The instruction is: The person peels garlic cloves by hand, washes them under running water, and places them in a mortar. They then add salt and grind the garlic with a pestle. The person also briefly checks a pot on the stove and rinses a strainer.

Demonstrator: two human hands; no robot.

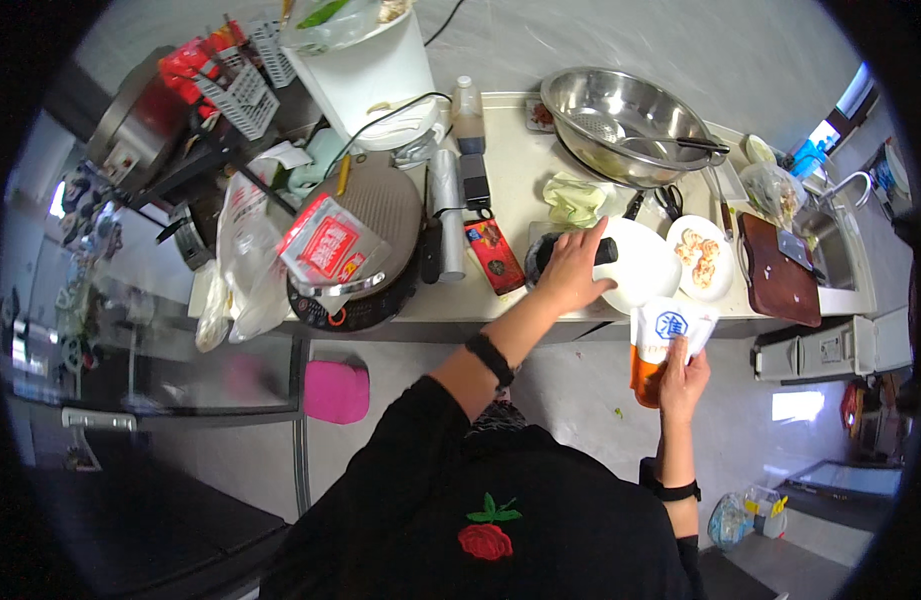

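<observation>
My right hand (684,382) grips a white and orange pouch (650,367) that bears writing, held upright in front of the counter edge. With fingers spread, my left hand (573,270) is over a dark round pan or bowl with a black handle (605,251); whether it touches it I cannot tell. Beside it lies a white plate (644,266). Further right, a second white plate (723,281) carries several pinkish food pieces (702,259). A crumpled pale green wrapper or leaf (573,199) rests behind my left hand.
A large steel bowl (625,169) holds a skimmer. Black scissors (669,201) lie before it. At right are a brown cutting board (779,277) with a cleaver and a sink (835,247). To the left are a red packet (496,255), a plastic wrap roll (449,217) and a lidded pan (378,217) on a cooktop.
</observation>
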